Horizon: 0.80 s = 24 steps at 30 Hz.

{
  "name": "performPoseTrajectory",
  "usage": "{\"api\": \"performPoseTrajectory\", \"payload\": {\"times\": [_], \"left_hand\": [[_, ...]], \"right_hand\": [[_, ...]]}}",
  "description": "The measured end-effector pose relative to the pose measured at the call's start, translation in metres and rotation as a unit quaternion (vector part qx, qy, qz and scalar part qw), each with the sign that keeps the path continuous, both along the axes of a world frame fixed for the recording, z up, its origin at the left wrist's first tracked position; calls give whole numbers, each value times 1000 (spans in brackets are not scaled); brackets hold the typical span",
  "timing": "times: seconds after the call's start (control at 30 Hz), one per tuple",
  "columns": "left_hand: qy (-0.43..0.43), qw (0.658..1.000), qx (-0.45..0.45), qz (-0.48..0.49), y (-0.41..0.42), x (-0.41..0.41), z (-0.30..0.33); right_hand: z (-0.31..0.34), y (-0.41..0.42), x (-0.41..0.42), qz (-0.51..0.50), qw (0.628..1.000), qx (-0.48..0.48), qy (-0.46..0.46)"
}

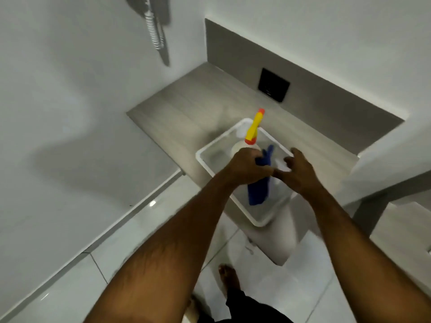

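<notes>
A clear plastic bin with a white rim (pixel 211 170) sits on a grey ledge. Inside it stands a spray bottle (pixel 254 127) with a yellow and orange trigger head. My left hand (pixel 247 165) grips a blue cloth (pixel 258 190), which hangs down into the bin. My right hand (pixel 297 171) hovers just to the right of it over the bin's rim, fingers curled and spread, holding nothing that I can make out. The picture is blurred by motion.
The grey ledge (pixel 186 99) runs along a white wall, with a dark square plate (pixel 274 85) on its back panel. A metal hose (pixel 155 29) hangs on the wall at the upper left. Below is a glossy white tiled floor (pixel 163 229) and my bare foot (pixel 229 278).
</notes>
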<state>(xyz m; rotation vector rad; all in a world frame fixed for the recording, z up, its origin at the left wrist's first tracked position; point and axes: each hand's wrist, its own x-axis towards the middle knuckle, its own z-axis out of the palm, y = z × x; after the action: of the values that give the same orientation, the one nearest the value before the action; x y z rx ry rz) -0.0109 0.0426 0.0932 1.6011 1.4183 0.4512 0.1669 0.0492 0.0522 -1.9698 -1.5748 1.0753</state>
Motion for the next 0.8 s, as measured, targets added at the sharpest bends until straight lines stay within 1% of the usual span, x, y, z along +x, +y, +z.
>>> {"api": "performPoseTrajectory", "payload": {"times": [0.03, 0.1, 0.17, 0.23, 0.3, 0.37, 0.43, 0.47, 0.5, 0.6, 0.63, 0.67, 0.73, 0.8], "left_hand": [[-43, 999, -12, -10, -2, -10, 19], [-98, 994, -28, -34, -11, -42, 63], [-147, 987, -39, -53, -26, -80, 104], [-189, 980, -35, -57, -43, -112, 141], [-231, 972, -20, -26, -68, -146, 168], [-267, 964, -6, 13, -91, -179, 183], [-283, 957, 4, 67, -113, -217, 186], [-276, 956, 6, 103, -123, -237, 184], [-252, 957, 6, 144, -133, -257, 179], [-99, 966, -8, 240, -158, -312, 152], [-58, 963, -19, 263, -165, -327, 139], [-35, 958, -30, 284, -172, -339, 123], [-26, 945, -46, 321, -182, -354, 90], [-42, 933, -59, 351, -186, -360, 53]], "right_hand": [[13, -4, 2, 6, 1000, 3, 16], [43, -13, -8, 35, 998, 19, 52], [74, -22, -30, 78, 990, 60, 105], [99, -30, -59, 131, 965, 76, 213], [115, -37, -96, 193, 910, 44, 365], [124, -43, -136, 214, 839, -32, 500], [125, -49, -178, 233, 782, -89, 571], [124, -51, -198, 244, 773, -105, 577], [122, -54, -217, 253, 777, -113, 565], [111, -56, -264, 287, 818, -118, 484], [106, -58, -278, 298, 828, -131, 457], [99, -59, -290, 312, 831, -154, 433], [80, -63, -309, 333, 830, -215, 392], [53, -64, -320, 342, 816, -281, 371]]}}
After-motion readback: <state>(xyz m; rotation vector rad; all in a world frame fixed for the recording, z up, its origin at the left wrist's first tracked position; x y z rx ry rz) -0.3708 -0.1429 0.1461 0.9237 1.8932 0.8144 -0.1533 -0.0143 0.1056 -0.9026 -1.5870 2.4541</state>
